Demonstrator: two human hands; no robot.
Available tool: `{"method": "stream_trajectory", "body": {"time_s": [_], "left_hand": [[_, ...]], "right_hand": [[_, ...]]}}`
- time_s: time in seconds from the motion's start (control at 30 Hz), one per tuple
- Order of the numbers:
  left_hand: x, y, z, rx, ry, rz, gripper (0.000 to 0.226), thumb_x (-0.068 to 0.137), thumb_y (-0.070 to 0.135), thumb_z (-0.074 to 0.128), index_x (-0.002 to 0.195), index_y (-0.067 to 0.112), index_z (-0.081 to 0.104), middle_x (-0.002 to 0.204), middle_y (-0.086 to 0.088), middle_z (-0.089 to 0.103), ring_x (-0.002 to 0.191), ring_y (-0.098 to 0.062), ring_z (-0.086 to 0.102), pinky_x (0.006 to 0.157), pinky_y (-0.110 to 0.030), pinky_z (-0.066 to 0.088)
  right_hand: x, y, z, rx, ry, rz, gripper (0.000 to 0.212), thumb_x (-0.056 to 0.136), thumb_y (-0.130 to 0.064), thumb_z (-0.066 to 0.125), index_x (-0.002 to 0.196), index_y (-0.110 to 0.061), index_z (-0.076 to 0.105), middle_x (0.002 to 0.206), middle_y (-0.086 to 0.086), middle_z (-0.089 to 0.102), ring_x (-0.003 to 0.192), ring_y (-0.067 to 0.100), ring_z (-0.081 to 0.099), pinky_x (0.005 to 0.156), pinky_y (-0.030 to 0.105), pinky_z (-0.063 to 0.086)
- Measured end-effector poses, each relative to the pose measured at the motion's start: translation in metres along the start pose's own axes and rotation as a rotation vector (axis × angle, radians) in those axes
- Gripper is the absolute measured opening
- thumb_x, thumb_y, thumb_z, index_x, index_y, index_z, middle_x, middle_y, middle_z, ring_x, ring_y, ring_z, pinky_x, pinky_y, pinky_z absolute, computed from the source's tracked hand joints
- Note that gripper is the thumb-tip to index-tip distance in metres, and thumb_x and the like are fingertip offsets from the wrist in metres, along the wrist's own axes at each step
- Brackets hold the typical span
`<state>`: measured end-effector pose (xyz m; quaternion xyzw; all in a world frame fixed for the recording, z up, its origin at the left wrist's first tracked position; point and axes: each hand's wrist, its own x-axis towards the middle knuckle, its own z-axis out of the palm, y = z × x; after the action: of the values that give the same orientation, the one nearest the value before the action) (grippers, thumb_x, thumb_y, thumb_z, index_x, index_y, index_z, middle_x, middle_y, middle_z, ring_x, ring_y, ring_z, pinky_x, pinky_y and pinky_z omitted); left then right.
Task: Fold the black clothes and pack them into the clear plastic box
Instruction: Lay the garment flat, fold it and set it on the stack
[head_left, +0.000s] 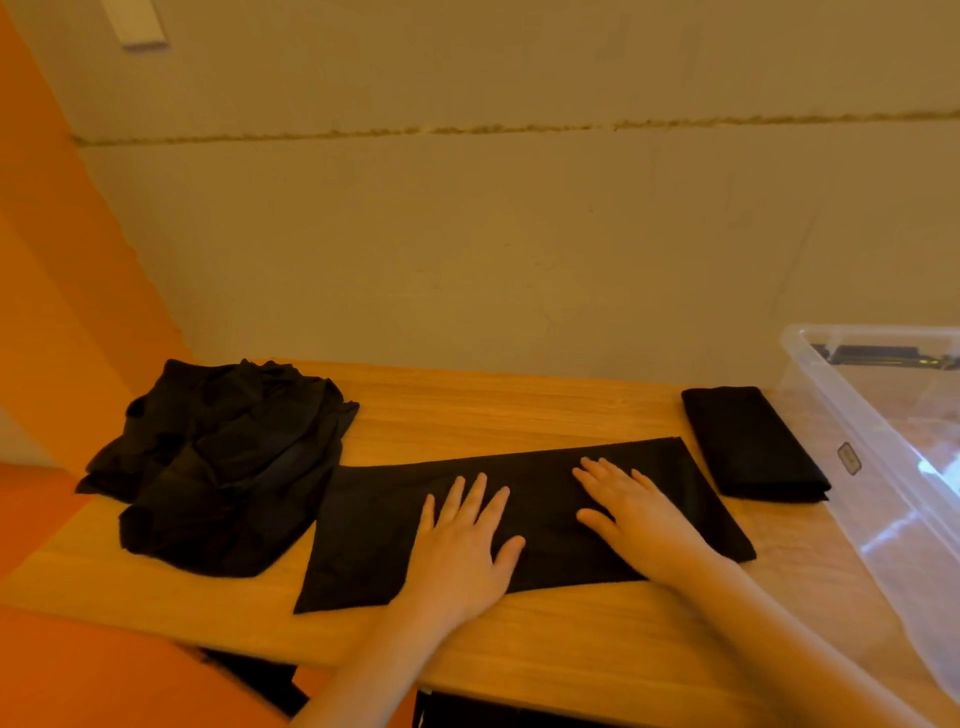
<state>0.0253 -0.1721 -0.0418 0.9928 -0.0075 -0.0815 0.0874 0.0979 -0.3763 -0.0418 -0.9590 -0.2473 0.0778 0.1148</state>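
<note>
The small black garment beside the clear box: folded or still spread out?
Folded. The small black garment lies as a compact, straight-edged rectangle on the table, beside the box.

I can read no text anywhere. The one label sits on the wall of the clear box, well off to the right of my right fingers; its print is too small to make out.

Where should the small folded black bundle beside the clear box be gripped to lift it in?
Probably the folded bundle is best pinched across its near short end, coming from the person's side with the right hand. That end faces them, and the clear box blocks the far right flank.
</note>
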Motion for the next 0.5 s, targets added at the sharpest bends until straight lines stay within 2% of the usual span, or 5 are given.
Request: {"method": "stream_trajectory", "body": {"time_s": [0.1, 0.27, 0.33, 0.43, 0.5], "left_hand": [[-0.005, -0.01, 0.005, 0.044, -0.014, 0.004, 0.064, 0.093, 0.062, 0.021, 0.148, 0.038, -0.005, 0.157, 0.005, -0.013, 0.143, -0.018, -0.019, 0.114, -0.046, -0.011], [-0.03, -0.003, 0.01, 0.074, -0.044, 0.063, 0.065, 0.092, 0.064, 0.02, 0.146, 0.041, -0.008, 0.156, 0.008, -0.016, 0.142, -0.016, -0.021, 0.113, -0.045, -0.012], [-0.033, -0.002, 0.01, 0.083, -0.046, 0.086, 0.065, 0.092, 0.064, 0.02, 0.147, 0.041, -0.007, 0.156, 0.009, -0.016, 0.142, -0.016, -0.02, 0.113, -0.045, -0.012], [-0.029, 0.003, 0.006, 0.07, -0.063, 0.112, 0.065, 0.093, 0.061, 0.023, 0.148, 0.038, -0.004, 0.157, 0.009, -0.013, 0.143, -0.017, -0.018, 0.114, -0.046, -0.01], [-0.026, 0.007, 0.003, 0.052, -0.07, 0.138, 0.064, 0.094, 0.059, 0.025, 0.149, 0.038, -0.001, 0.158, 0.01, -0.01, 0.144, -0.016, -0.017, 0.115, -0.047, -0.009]], "right_hand": [[-0.017, 0.018, 0.003, -0.033, 0.0, 0.108, 0.062, 0.093, -0.056, 0.02, 0.147, -0.031, 0.004, 0.155, -0.01, -0.005, 0.141, 0.005, -0.009, 0.114, 0.031, -0.004], [-0.063, 0.01, 0.012, -0.055, -0.019, 0.143, 0.112, 0.034, -0.083, -0.038, 0.134, -0.036, -0.016, 0.142, -0.015, -0.023, 0.133, 0.002, -0.019, 0.111, 0.029, -0.009], [-0.071, 0.009, 0.01, -0.043, -0.019, 0.163, 0.109, 0.039, -0.083, -0.035, 0.135, -0.034, -0.016, 0.145, -0.015, -0.021, 0.133, 0.002, -0.019, 0.112, 0.03, -0.008], [-0.064, -0.003, 0.002, -0.076, -0.042, 0.214, 0.078, 0.083, -0.07, 0.004, 0.147, -0.027, -0.005, 0.155, -0.007, -0.009, 0.14, 0.007, -0.013, 0.116, 0.037, -0.003], [-0.054, -0.019, -0.002, -0.089, -0.021, 0.143, 0.071, 0.09, -0.06, 0.017, 0.148, -0.025, 0.0, 0.156, -0.006, -0.005, 0.141, 0.008, -0.011, 0.116, 0.037, -0.002]]}}
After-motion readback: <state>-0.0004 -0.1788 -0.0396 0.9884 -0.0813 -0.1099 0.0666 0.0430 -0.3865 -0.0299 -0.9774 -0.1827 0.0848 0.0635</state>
